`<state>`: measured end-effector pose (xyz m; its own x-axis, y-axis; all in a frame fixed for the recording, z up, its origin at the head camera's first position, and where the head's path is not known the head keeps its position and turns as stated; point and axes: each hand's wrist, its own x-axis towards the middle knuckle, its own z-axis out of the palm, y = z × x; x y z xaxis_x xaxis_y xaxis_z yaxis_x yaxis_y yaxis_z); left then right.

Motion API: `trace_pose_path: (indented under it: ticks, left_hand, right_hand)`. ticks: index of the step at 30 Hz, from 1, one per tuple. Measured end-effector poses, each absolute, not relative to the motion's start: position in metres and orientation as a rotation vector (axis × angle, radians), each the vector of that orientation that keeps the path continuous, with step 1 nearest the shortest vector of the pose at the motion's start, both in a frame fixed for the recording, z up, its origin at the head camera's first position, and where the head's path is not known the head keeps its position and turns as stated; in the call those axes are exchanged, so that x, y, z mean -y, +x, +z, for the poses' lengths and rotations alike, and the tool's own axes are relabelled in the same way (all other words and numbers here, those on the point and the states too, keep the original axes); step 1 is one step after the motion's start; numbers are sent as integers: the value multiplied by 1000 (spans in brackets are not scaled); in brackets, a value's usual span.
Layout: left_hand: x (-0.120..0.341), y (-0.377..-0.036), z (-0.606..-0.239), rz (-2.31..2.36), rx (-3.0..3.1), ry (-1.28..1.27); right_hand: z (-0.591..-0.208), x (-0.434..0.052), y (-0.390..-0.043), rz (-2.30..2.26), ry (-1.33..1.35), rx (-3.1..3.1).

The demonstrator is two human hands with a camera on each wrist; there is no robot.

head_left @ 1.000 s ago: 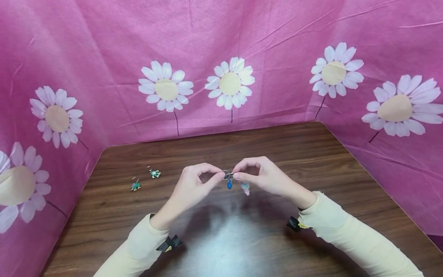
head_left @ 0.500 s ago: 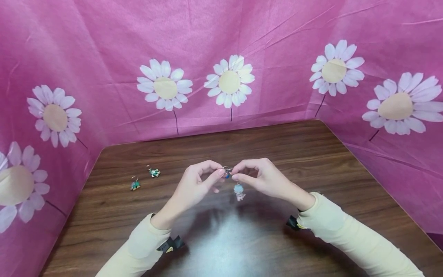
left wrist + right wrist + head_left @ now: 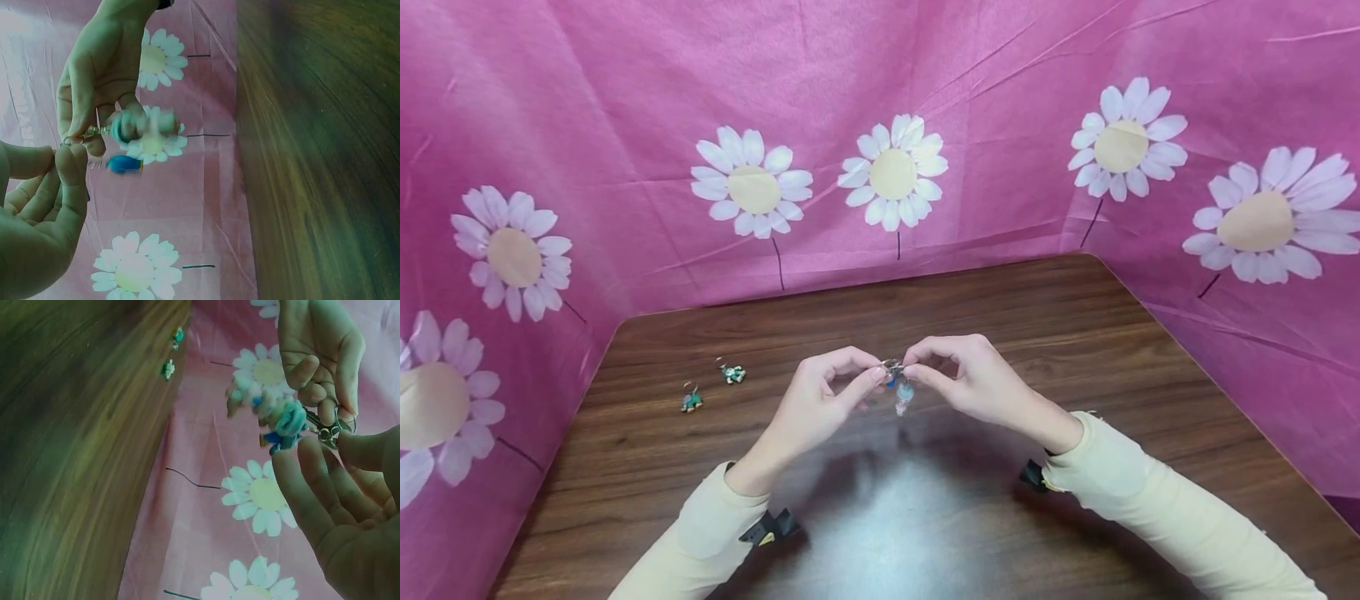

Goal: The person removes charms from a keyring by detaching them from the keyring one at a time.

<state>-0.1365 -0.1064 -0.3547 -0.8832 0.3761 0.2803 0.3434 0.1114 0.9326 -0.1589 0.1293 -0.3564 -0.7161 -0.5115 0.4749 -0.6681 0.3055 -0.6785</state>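
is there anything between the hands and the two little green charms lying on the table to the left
Nothing visible. Both hands, left hand and right hand, pinch a key ring with dangling charms above the table. Only bare wood lies between them and the green charms.

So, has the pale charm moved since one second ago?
Yes. The pale charm swung left, closer to the left hand, judged against the wood table.

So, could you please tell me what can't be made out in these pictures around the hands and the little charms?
- Key ring: head view, mostly covered by the fingertips of the left hand and right hand; whether the charms are already threaded on it is unclear.
- Pale charm: left wrist view, motion-blurred; its shape is unreadable.
- Blue charm: head view, nearly hidden behind the fingers.
- Two green charms on the table: too small to identify.
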Motion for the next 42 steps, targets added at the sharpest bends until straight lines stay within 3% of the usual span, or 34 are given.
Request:
trace_pose_path:
  ticks: [15,24,34,42]
  left_hand:
    - [103,-137,-352,1958,-2308,727]
    - [105,-138,-350,2103,-2238,614]
    - [99,-139,-351,2114,-2246,614]
    - [99,-138,-351,1909,-2387,634]
  right_hand:
    - [-351,-123,-159,1296,1266,2167]
    - [-357,-120,-158,1523,1017,2358]
    - [-357,-120,-157,2065,890,2334]
    - [-358,-123,-159,1980,858,2379]
